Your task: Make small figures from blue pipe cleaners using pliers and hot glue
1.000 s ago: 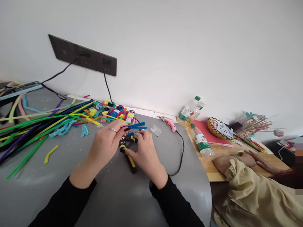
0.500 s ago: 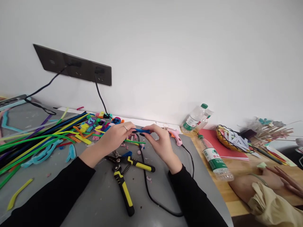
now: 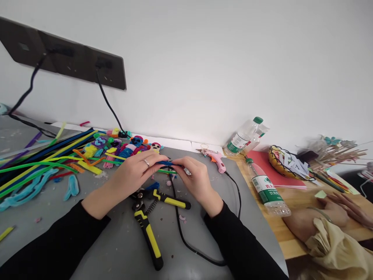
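Note:
Between my two hands a blue pipe cleaner [image 3: 166, 163] is stretched, folded or doubled, above the grey mat. My left hand [image 3: 136, 167], with a ring on one finger, pinches its left end. At the other end my right hand [image 3: 194, 177] pinches it between thumb and fingers; its fingertips are partly hidden. Below the hands lie yellow-and-black pliers [image 3: 150, 229] with their handles spread and a spring between them. A small blue piece [image 3: 152, 186] rests beside the pliers.
Many coloured pipe cleaners [image 3: 43, 163] and small fuzzy figures [image 3: 136, 140] lie to the left and behind. A pink glue gun [image 3: 216, 159] with a black cord is at the back right. Plastic bottles [image 3: 266, 190], a basket [image 3: 276, 163] and another person's arm [image 3: 317, 217] are on the right.
The view has shifted, so the socket panel looks larger and farther left. Both hands sit slightly lower in the picture, still pinching the blue pipe cleaner, with their fingers rearranged.

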`<state>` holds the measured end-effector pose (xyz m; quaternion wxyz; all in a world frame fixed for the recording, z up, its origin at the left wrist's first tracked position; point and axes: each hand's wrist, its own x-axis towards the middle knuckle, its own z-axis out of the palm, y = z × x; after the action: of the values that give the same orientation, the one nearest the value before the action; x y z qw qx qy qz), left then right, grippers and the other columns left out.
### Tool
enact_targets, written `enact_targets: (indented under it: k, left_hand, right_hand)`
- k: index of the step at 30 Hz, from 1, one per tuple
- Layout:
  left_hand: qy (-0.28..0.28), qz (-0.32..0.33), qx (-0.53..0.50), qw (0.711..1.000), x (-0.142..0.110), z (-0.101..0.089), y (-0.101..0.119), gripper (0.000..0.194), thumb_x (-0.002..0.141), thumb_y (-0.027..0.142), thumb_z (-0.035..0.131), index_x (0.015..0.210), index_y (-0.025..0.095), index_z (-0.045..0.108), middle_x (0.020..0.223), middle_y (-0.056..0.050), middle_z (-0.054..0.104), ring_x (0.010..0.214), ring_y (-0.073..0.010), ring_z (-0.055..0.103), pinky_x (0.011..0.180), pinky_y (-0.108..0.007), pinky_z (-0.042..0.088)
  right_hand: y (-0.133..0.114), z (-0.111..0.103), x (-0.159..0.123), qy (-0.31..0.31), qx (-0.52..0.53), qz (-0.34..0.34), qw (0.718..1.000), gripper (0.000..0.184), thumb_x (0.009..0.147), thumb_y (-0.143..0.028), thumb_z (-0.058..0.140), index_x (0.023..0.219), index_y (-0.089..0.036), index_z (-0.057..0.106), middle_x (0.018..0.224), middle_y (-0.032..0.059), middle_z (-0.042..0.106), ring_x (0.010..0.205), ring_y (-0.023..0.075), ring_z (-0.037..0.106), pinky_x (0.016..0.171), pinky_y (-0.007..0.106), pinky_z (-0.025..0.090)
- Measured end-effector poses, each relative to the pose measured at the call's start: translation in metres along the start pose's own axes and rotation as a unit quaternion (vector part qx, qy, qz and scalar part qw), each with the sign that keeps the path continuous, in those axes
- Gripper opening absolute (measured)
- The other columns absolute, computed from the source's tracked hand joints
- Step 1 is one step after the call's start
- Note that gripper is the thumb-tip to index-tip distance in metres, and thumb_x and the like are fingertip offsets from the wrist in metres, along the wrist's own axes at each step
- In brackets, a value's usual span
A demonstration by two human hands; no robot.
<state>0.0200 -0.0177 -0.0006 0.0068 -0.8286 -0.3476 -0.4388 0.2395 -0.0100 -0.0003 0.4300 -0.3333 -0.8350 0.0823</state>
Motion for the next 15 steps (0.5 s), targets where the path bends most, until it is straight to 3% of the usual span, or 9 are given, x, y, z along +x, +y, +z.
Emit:
enact_targets:
  k: [4, 8, 15]
  left_hand:
    - [0.030, 0.026, 0.030, 0.999, -0.0005, 0.0008, 0.0017, 0.027, 0.107, 0.027, 0.049, 0.109, 0.021, 0.074, 0.100, -0.005, 0.081, 0.096, -0.0195, 0.077, 0.090, -0.029, 0.061]
    - [0.040, 0.007, 0.054, 0.998, 0.0000, 0.0004, 0.0041, 0.027, 0.106, 0.026, 0.051, 0.105, 0.023, 0.077, 0.099, -0.004, 0.082, 0.093, -0.0198, 0.078, 0.089, -0.030, 0.063]
    - [0.049, -0.015, 0.071, 0.996, -0.0001, 0.0026, 0.0065, 0.028, 0.105, 0.029, 0.052, 0.101, 0.023, 0.079, 0.097, -0.004, 0.083, 0.089, -0.0203, 0.080, 0.084, -0.030, 0.065]
  right_hand:
    - [-0.0016, 0.0003, -0.0003, -0.019, -0.012, 0.010, 1.000, 0.021, 0.105, -0.029, 0.054, 0.103, -0.023, 0.074, 0.087, 0.0054, 0.076, 0.082, 0.0188, 0.071, 0.075, 0.032, 0.058]
    - [-0.0035, -0.0010, 0.0022, -0.027, -0.018, -0.003, 0.999, 0.021, 0.106, -0.026, 0.052, 0.107, -0.023, 0.072, 0.095, 0.0073, 0.075, 0.091, 0.0203, 0.070, 0.080, 0.033, 0.057]
    - [-0.0049, 0.0003, 0.0026, 0.006, -0.030, 0.008, 0.999, 0.017, 0.103, -0.022, 0.055, 0.095, -0.020, 0.070, 0.085, 0.0061, 0.071, 0.081, 0.0192, 0.067, 0.072, 0.031, 0.054]
